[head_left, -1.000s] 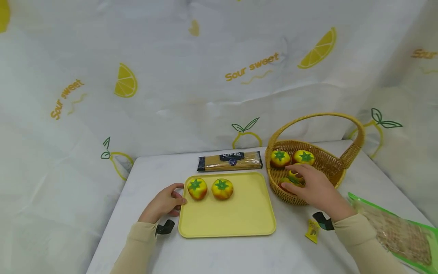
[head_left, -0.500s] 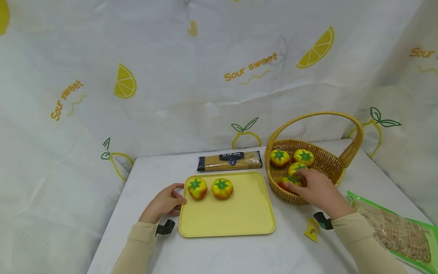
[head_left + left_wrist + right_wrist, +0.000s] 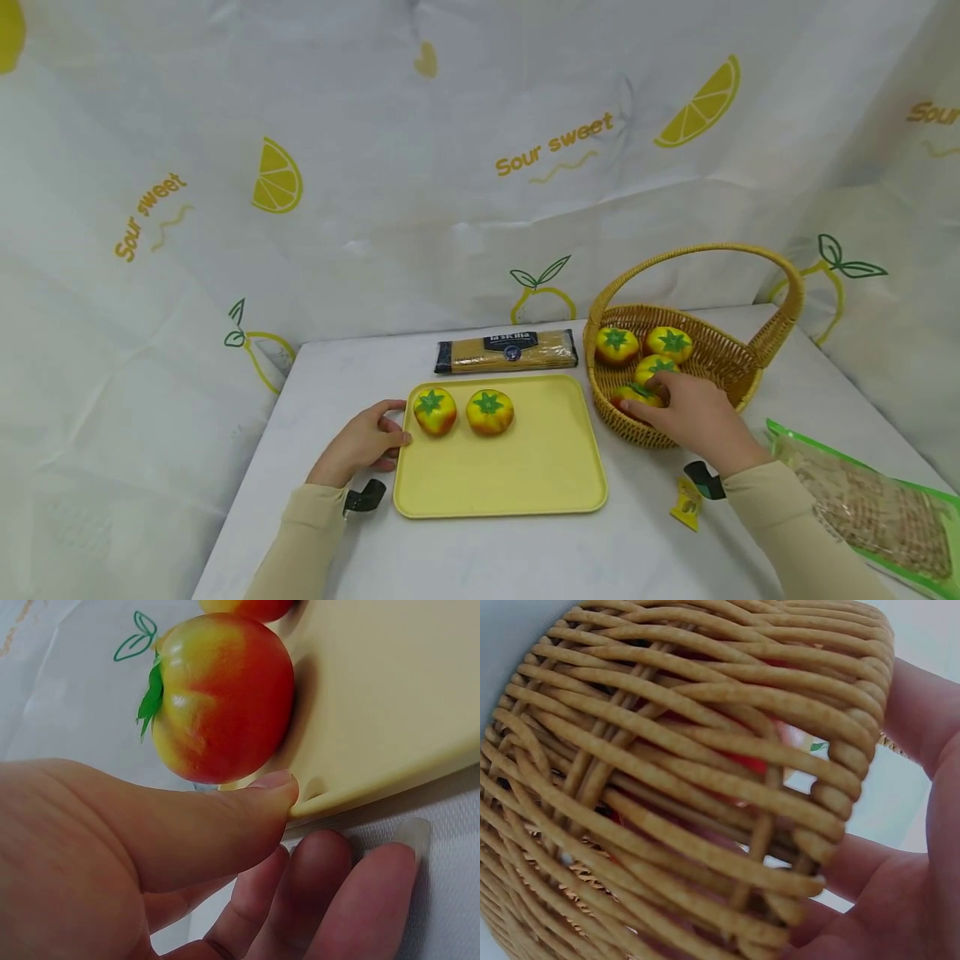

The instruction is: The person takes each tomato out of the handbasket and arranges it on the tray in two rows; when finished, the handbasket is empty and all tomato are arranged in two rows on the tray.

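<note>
A yellow tray lies on the table with two yellow-red tomatoes on it, a left one and a right one. My left hand holds the tray's left edge. In the left wrist view the thumb lies on the rim and the other fingers curl beside and below it. My right hand reaches over the front rim of a wicker basket, its thumb and fingers around the front tomato. Several tomatoes lie in the basket; its weave hides most of the grip in the right wrist view.
A pack of spaghetti lies behind the tray. A small yellow wrapped packet sits in front of the basket. At the right edge is a green-edged clear bag of brownish food. The basket's handle arches high.
My right hand has lowered slightly into the basket, and its fingers have come in around the front tomato. The left hand stays at the tray's edge.
</note>
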Motion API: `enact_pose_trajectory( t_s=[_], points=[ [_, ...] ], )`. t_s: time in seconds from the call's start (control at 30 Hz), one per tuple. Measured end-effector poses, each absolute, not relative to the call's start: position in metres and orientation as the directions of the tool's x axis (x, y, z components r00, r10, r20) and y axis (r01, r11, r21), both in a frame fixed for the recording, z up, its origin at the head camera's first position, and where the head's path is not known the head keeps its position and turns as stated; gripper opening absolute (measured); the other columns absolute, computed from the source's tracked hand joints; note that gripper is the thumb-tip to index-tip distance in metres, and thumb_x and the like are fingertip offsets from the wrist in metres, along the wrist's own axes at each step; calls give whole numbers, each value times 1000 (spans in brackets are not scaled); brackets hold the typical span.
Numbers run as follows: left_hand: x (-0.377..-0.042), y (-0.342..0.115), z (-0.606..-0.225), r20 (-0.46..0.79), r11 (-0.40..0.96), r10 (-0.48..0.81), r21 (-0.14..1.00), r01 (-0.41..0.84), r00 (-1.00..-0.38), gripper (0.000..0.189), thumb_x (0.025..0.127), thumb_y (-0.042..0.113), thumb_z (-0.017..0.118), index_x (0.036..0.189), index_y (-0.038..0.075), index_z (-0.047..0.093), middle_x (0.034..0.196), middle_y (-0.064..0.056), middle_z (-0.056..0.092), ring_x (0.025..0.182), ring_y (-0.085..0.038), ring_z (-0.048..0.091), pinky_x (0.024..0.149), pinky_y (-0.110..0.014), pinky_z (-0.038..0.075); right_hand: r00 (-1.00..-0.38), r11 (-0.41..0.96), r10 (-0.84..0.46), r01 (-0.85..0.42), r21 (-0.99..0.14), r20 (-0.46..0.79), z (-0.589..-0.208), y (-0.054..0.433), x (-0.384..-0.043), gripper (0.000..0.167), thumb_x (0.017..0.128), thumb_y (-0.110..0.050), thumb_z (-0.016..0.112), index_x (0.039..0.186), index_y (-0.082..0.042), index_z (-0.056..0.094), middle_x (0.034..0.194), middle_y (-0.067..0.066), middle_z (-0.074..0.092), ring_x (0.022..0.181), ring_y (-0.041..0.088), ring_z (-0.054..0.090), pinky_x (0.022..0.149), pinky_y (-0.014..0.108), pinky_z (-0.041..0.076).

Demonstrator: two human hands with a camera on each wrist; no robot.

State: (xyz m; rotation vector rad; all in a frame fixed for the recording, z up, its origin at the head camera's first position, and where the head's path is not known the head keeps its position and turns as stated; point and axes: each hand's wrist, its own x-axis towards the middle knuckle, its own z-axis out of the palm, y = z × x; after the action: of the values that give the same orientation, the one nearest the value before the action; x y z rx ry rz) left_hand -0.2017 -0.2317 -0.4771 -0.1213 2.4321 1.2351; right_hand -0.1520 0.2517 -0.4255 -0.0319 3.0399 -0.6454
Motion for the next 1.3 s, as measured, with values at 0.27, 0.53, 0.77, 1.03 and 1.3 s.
enact_pose_trajectory(
  t_s=[0.27,0.53,0.77,1.03,1.3],
  points=[
    [-202,-232,-477,-400,607,99,750,-263,-911,63,98,16,81,156,14,54,110,-12,65,79,-22,67,68,-32,64,-999,902,-23,-7,-431,-33,-415,252,-151,80,90,-66,79,129,3,71,108,18,76,86,27,68,73,46,58],
    [-202,-233,-479,-389,594,103,762,-257,-916,61,100,17,79,155,14,55,108,-11,66,75,-21,67,66,-32,64,-999,893,-36,-49,-448,36,-406,249,-150,86,91,-65,79,143,3,64,140,34,62,119,49,64,95,67,55],
    [-202,-234,-482,-385,578,111,775,-256,-916,59,100,15,78,154,16,56,107,-11,66,74,-20,68,65,-33,64,-995,877,-50,-85,-473,85,-401,244,-148,82,94,-61,79,146,1,63,139,33,62,119,50,64,93,66,56],
    [-202,-234,-480,-387,588,107,768,-256,-916,59,99,16,79,154,16,56,106,-10,66,74,-21,67,65,-32,63,-989,844,-73,-130,-521,128,-398,229,-148,80,96,-58,78,152,-4,57,144,28,62,122,47,66,97,65,58],
    [-202,-232,-479,-394,591,97,762,-266,-914,59,99,16,79,154,16,57,106,-11,66,74,-21,68,66,-32,64,-976,837,-125,-201,-510,179,-399,205,-146,73,95,-54,81,148,-7,61,143,23,63,121,42,65,101,65,56]
  ],
)
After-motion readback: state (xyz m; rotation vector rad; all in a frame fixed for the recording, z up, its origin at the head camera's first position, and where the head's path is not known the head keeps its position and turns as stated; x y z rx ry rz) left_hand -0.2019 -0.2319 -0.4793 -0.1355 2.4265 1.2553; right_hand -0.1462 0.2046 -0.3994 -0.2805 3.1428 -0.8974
